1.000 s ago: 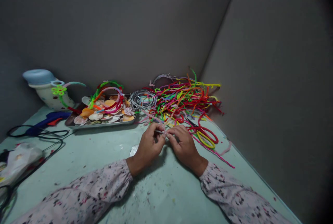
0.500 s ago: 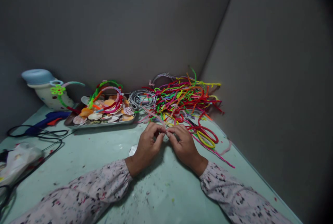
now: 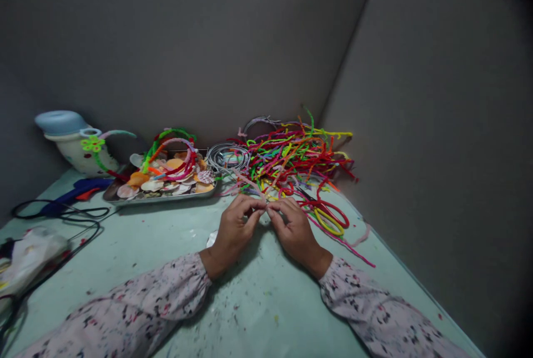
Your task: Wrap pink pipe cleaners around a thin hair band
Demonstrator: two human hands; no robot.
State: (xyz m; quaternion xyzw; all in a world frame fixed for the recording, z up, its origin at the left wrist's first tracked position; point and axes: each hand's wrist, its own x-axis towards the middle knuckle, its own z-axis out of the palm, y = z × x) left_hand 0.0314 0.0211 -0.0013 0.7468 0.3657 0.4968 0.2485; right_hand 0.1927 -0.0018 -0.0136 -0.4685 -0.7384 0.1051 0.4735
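My left hand and my right hand meet at the middle of the pale green table, fingertips pinched together. Between them they grip a thin pale pink pipe cleaner that runs up and left from the fingers. Just beyond the hands lies a tangled heap of coloured pipe cleaners. A small white scrap lies under my left wrist.
A metal tray of shells with bent pipe-cleaner hoops stands at the back left. Grey wire coils sit beside it. Red and yellow loops lie right of my hands. A blue glue gun, black cord and white jar are at far left.
My fingers have shifted slightly on the pink pipe cleaner, the tips now pressed closer together. Both hands stay in the same place.
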